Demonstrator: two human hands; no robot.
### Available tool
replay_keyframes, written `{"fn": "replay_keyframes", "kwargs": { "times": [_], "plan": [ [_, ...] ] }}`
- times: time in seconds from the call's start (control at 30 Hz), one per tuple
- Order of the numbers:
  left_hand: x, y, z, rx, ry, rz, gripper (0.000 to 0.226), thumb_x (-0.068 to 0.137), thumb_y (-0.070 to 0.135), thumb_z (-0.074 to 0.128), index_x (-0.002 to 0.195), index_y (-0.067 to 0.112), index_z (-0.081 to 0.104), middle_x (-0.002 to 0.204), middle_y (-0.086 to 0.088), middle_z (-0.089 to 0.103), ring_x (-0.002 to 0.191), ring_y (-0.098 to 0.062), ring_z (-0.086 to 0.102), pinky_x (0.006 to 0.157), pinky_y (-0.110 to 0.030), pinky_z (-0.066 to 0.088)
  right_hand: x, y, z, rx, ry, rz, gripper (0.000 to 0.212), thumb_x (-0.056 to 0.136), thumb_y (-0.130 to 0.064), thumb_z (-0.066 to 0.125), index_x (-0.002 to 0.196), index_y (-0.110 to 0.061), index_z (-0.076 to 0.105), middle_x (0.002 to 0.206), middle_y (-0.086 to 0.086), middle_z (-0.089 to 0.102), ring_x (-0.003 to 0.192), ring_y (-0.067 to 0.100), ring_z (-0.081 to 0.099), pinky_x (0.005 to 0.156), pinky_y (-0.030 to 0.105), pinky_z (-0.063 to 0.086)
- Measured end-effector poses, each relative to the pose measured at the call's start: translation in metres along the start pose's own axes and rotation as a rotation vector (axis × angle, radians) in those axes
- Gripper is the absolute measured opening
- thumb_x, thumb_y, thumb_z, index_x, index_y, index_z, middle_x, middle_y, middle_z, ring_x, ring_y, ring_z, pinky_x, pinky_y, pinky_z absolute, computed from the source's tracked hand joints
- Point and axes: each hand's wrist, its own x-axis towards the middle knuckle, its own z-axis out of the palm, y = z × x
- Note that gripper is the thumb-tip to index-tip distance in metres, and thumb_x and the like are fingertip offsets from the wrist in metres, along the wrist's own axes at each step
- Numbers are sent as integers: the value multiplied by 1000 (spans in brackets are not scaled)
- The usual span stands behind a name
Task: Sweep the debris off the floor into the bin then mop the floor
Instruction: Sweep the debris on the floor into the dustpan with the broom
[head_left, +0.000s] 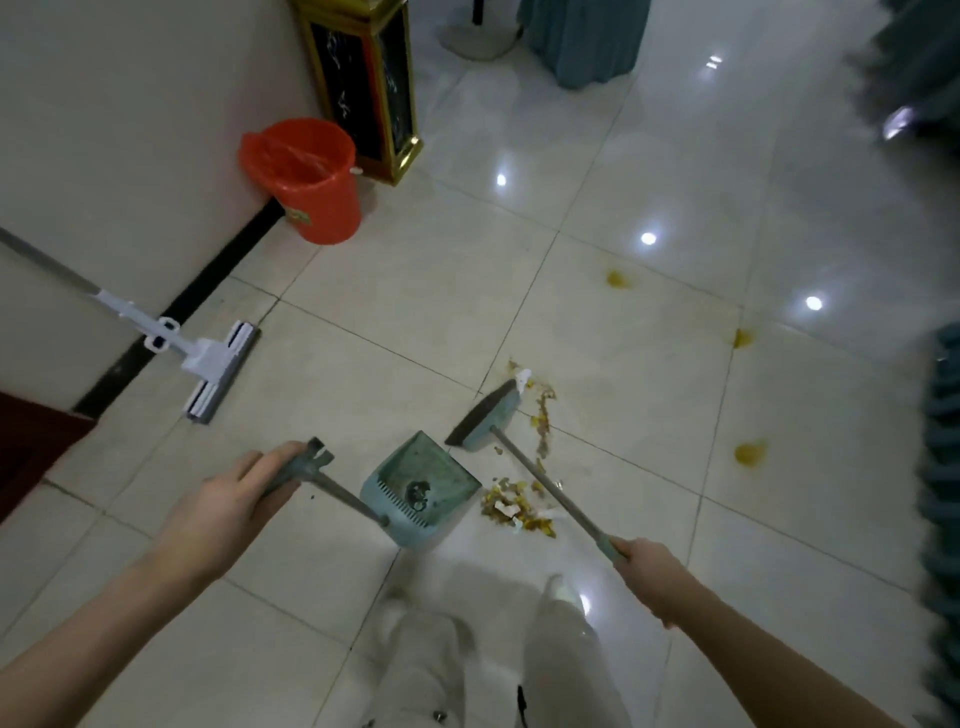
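My left hand (234, 499) grips the handle of a teal dustpan (421, 488), which stands on the tiled floor with a little dirt inside. My right hand (647, 569) holds the long handle of a teal broom (488, 415), whose head rests on the floor beyond the dustpan. A pile of yellowish debris (514, 506) lies just right of the dustpan's mouth, and a thinner trail of debris (543, 410) runs beside the broom head. An orange bin (306, 182) lined with a bag stands by the wall. A white and grey mop (218, 369) leans against the wall at left.
Yellow stains (750, 453) dot the tiles at right. A black and gold stand (369, 83) rises behind the bin. Teal draped furniture (584, 36) stands at the back and along the right edge. My legs and shoes (558, 587) are below the dustpan.
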Motion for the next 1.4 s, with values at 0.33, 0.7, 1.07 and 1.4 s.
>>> {"fn": "replay_keyframes", "kwargs": {
  "times": [0.33, 0.7, 1.07, 1.4],
  "plan": [
    [44, -35, -22, 86, -54, 231, 47, 89, 46, 39, 122, 19, 58, 88, -5, 63, 59, -35, 63, 45, -39, 49, -69, 4, 30, 130, 124, 34, 29, 99, -40, 48, 124, -37, 61, 63, -6, 64, 40, 1, 54, 43, 15, 50],
    [60, -36, -13, 150, -77, 147, 38, 91, 35, 59, 127, 25, 50, 94, -2, 60, 58, -27, 61, 46, -34, 48, 59, -117, -77, 373, 176, 22, 37, 100, -41, 44, 121, -19, 65, 69, 7, 59, 48, 22, 55, 42, 29, 49],
    [41, -30, 15, 83, -118, 150, 44, 91, 47, 38, 125, 23, 51, 90, -3, 60, 62, -29, 63, 52, -40, 55, 84, -108, -10, 406, 79, 218, 33, 98, -13, 37, 120, -5, 60, 93, 18, 64, 63, 29, 62, 48, 30, 52],
    [-27, -27, 20, 106, -143, 247, 61, 93, 65, 16, 123, 24, 50, 88, -7, 62, 59, -36, 63, 43, -40, 51, -62, -99, 129, 496, 46, 348, 37, 97, -14, 34, 125, -14, 57, 84, 9, 58, 57, 23, 59, 39, 25, 46]
  ]
}}
